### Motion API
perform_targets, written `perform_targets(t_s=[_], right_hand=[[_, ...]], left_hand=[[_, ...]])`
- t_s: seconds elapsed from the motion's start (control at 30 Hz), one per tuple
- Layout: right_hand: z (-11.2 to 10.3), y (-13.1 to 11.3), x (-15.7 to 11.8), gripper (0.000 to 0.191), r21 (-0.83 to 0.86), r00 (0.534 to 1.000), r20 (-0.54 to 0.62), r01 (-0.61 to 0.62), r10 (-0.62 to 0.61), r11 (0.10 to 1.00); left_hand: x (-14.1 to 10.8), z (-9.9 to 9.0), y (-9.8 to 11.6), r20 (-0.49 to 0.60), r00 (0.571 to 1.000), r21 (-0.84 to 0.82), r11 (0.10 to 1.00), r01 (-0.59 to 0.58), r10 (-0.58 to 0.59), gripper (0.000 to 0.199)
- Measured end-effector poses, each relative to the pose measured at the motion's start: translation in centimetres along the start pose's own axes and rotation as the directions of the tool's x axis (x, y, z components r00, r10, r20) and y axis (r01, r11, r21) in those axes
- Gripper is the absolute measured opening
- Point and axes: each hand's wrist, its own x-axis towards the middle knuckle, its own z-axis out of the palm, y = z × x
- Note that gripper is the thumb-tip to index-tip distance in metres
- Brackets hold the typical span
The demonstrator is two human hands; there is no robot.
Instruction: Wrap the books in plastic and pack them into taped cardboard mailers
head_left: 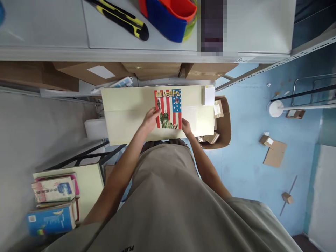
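Observation:
A book with red and white stripes, a blue starred corner and a green statue on its cover is held face up above the pale yellow table. My left hand grips its left edge, thumb on the cover. At the lower right edge of the book, my right hand has its fingers closed on it, partly hidden. Right of the book, a whitish sheet lies on the table, and a small white box sits at the table's far right corner.
A shelf crosses the top, with a yellow-black cutter on it and cardboard boxes below. An open carton adjoins the table's right end. Stacked books lie on a side table at lower left.

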Motion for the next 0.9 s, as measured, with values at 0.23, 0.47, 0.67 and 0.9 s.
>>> perform_targets(t_s=[0.23, 0.47, 0.67, 0.9], right_hand=[[-8.8, 2.3, 1.5, 0.041, 0.023, 0.993, -0.083, -0.086, 0.088, 0.996], [-11.5, 1.9, 1.4, 0.025, -0.328, 0.970, -0.232, -0.155, 0.080, 0.932], [-12.2, 2.0, 2.4, 0.021, -0.294, 0.976, -0.179, -0.175, 0.126, 0.939], [-12.8, 2.3, 2.1, 0.024, -0.343, 0.965, -0.226, -0.208, 0.135, 0.916]], left_hand=[[0.6, 5.7, -11.4, -0.309, 0.921, 0.040, 0.964, 0.264, -0.239, 0.047], [0.8, 6.8, -10.8, -0.236, 0.953, 0.100, 0.971, 0.219, -0.191, 0.049], [1.7, 10.2, -11.2, -0.119, 0.951, 0.171, 0.938, 0.303, -0.285, 0.049], [2.6, 11.5, -12.5, -0.365, 0.900, 0.378, 0.845, 0.378, -0.239, 0.020]])
